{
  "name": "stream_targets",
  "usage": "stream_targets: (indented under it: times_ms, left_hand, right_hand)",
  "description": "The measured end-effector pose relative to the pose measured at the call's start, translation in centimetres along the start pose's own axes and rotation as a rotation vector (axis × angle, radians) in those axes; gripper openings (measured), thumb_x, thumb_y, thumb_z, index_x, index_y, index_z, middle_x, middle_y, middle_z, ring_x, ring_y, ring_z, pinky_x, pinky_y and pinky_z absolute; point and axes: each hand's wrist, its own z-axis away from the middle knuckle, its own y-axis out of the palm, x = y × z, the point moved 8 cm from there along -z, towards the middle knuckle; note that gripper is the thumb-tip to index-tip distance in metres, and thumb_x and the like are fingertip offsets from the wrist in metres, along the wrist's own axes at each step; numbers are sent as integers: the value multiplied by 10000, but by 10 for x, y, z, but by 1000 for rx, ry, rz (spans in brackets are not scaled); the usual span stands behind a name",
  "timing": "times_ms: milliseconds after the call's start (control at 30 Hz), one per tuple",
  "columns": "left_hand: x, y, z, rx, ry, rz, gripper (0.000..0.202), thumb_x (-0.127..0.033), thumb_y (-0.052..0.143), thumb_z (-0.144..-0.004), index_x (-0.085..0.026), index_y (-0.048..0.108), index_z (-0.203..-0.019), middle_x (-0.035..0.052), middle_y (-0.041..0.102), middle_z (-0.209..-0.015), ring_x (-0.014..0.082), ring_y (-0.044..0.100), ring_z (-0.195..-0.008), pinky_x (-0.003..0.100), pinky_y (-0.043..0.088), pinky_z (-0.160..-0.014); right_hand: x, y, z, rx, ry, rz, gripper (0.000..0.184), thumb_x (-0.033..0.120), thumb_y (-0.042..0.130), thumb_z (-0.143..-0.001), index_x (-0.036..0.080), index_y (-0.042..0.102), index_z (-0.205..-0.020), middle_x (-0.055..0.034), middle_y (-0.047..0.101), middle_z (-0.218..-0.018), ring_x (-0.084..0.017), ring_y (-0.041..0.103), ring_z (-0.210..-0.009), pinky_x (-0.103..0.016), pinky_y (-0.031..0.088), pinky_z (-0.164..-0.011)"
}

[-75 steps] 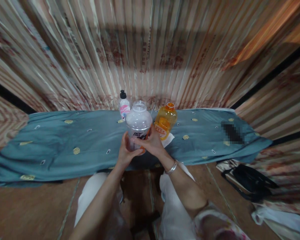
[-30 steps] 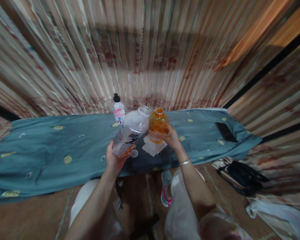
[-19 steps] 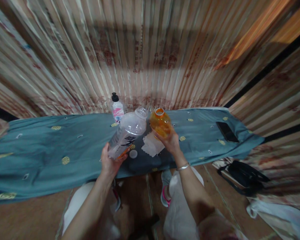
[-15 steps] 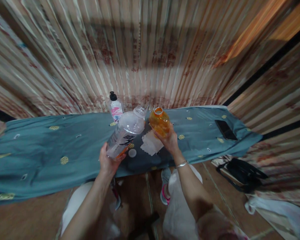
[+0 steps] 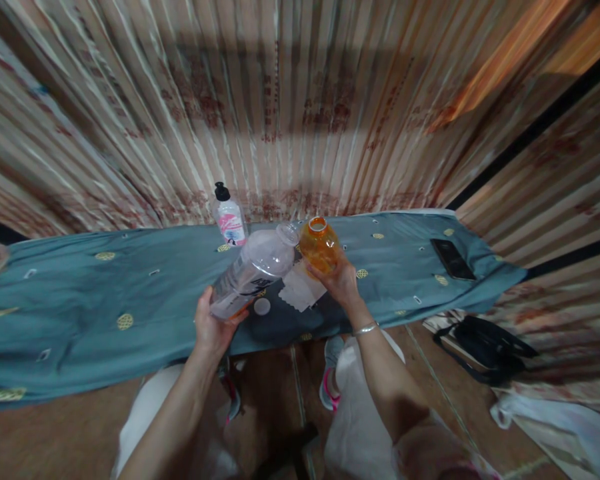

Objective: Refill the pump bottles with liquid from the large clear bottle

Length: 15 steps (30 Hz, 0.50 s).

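My left hand [image 5: 215, 325] is wrapped round the lower part of a large clear plastic bottle [image 5: 255, 270], which has dark print on it and tilts to the right with its uncapped mouth upward. In my right hand [image 5: 337, 279] is an orange translucent bottle [image 5: 319, 247], nearly upright, its round mouth open. The two bottle mouths are close together; whether they touch I cannot tell. Beneath the bottles lies a pale cloth or tissue with a scalloped edge [image 5: 303, 290]. A small white round cap [image 5: 262, 307] rests on the table near my left hand.
A pump bottle with black top and pink label [image 5: 230, 223] stands at the table's back. A dark phone [image 5: 451, 259] lies at the right on the teal tablecloth [image 5: 175, 287]. Behind hangs a pleated curtain [image 5: 280, 120]. A black bag [image 5: 485, 347] is at the lower right.
The clear bottle has tipped further to the right, its mouth now lower and nearer the orange bottle. My right hand with the orange bottle has hardly moved.
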Motion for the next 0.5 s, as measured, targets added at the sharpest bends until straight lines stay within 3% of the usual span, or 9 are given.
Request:
stream_targets:
  times_ms: [300,500]
  left_hand:
    - [0,1,-1,-7,6,-2,421,-383,420,-947,-143,628,-1224,92,745,-770,278,727,-605,307,529,-433]
    - [-4,-4,-5,-6,25,8,389,-389,425,-949,-143,633,-1167,95,744,-777,279,731,-614,300,535,-426]
  right_hand:
    - [7,5,4,-17,-65,107,672,550,726,-782,145,552,-1289,-206,739,-1141,-339,726,-1043,-505,588,-898]
    - [9,1,3,-21,-106,98,714,525,737,-777,141,532,-1343,-207,695,-1261,-343,672,-1168,-525,550,-1004]
